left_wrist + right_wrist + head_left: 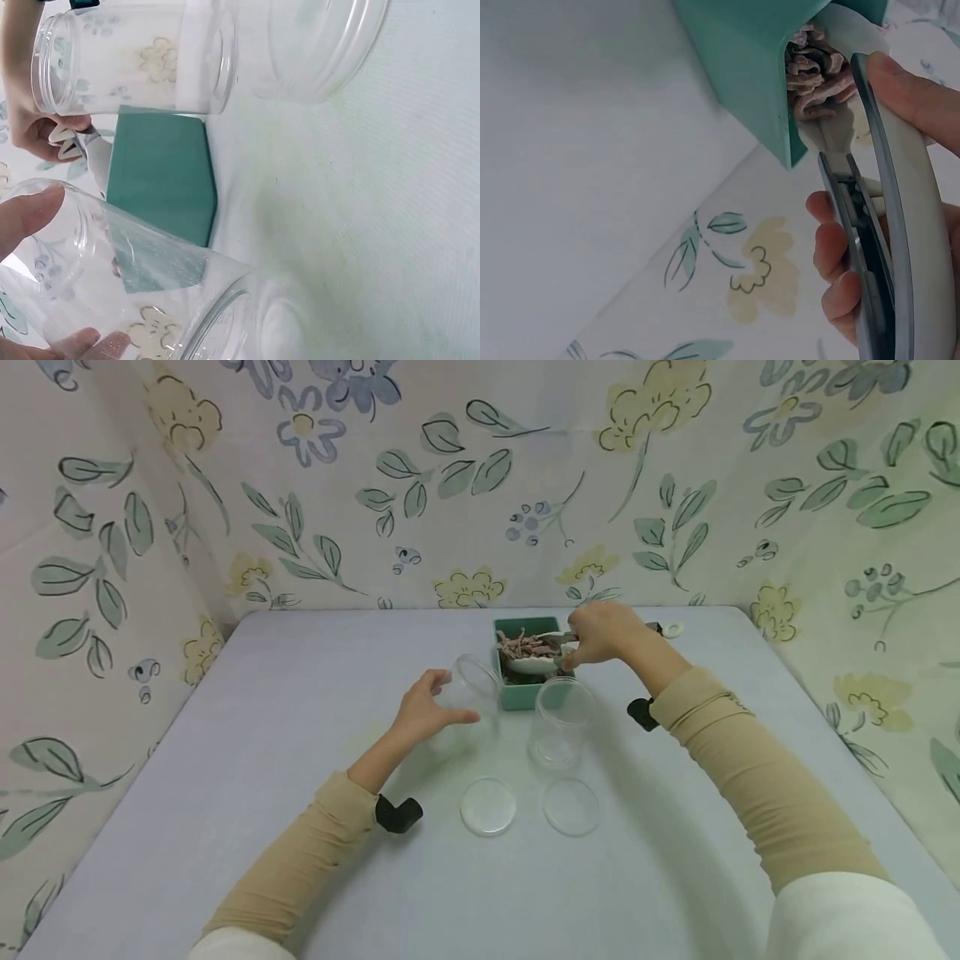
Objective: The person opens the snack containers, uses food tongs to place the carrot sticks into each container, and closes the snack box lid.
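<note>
My left hand (423, 710) grips a clear plastic jar (142, 262), thumb on one side and fingers on the other. The jar leans towards the green box (519, 697). My right hand (603, 631) holds tongs (911, 217) with pale grey-edged handles and white scoop-like ends, over the box. Brownish dried strips (817, 82) lie at the scoop ends and heap up in the box opening. A second clear jar (562, 727) stands upright and uncapped in front of the box, between the hands.
Two clear round lids lie flat in front of the jars, a left lid (488, 807) and a right lid (572, 807). A small white ring (672, 629) is beyond my right hand. Floral cloth (465, 485) hangs behind the white table (315, 693).
</note>
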A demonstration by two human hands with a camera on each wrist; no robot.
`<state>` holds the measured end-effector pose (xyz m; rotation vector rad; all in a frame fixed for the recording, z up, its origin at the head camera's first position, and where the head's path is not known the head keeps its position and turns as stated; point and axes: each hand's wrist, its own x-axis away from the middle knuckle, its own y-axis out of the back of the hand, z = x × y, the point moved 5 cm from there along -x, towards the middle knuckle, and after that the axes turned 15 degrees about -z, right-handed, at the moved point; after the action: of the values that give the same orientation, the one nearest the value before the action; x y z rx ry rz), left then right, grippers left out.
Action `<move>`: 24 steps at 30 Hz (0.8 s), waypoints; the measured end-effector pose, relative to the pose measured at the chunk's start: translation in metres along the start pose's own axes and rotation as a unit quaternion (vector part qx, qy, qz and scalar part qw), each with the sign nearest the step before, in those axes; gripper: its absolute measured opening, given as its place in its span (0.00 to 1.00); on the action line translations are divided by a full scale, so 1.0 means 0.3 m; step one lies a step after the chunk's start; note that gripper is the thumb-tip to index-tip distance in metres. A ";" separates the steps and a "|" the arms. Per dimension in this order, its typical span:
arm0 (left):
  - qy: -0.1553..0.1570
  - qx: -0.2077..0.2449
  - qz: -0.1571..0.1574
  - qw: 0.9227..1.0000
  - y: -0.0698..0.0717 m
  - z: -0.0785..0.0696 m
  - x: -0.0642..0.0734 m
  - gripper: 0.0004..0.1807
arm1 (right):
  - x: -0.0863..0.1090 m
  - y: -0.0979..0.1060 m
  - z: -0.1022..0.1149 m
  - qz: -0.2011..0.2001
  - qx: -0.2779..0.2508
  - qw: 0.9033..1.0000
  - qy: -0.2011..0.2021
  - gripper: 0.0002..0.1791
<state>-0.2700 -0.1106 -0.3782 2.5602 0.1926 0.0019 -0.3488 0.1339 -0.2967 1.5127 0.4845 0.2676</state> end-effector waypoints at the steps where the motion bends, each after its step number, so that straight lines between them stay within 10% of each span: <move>1: 0.002 0.001 -0.002 1.000 0.000 -0.001 -0.003 0.45 | 0.000 0.000 -0.001 0.001 0.000 1.000 -0.002 0.21; 24: -0.002 0.003 -0.007 1.000 0.006 -0.026 -0.042 0.47 | 0.024 0.060 -0.038 -0.027 -0.028 0.999 -0.005 0.26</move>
<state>-0.2826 -0.1097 -0.3702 2.5639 0.2100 -0.0101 -0.3454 0.1483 -0.2796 1.4431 0.5056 0.2293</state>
